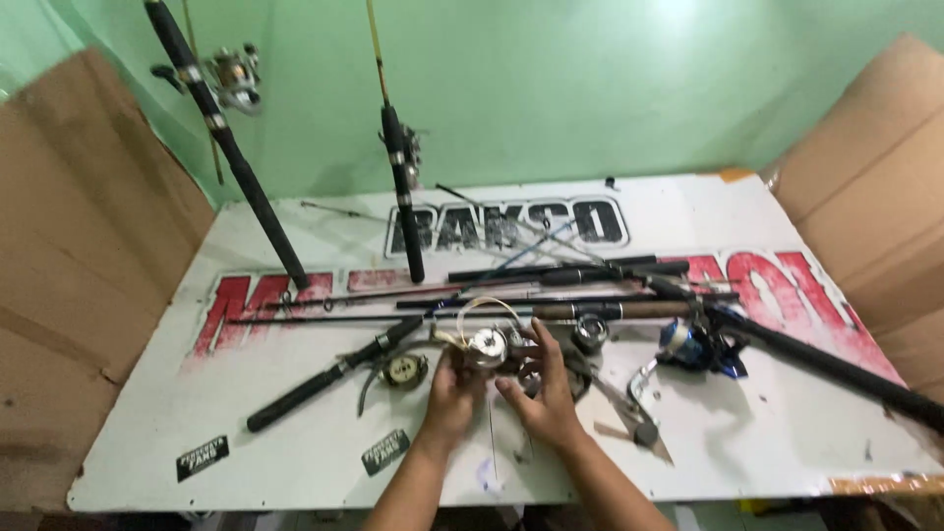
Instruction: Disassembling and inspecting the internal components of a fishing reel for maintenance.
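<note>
Fingers (470,369) grip reel (486,346) over white board (295,433), green wall (551,88).

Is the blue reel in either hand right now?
No. The blue reel lies on the table, right of both hands, which hold a silver reel.

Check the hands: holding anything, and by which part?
Both hold one silver spinning reel above the table: left hand grips its underside, right hand its right side. Exact finger contact is blurred.

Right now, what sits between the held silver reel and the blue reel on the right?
Head view: between the silver reel and the blue reel lies the right hand, then a dark round reel and bare board.
</note>
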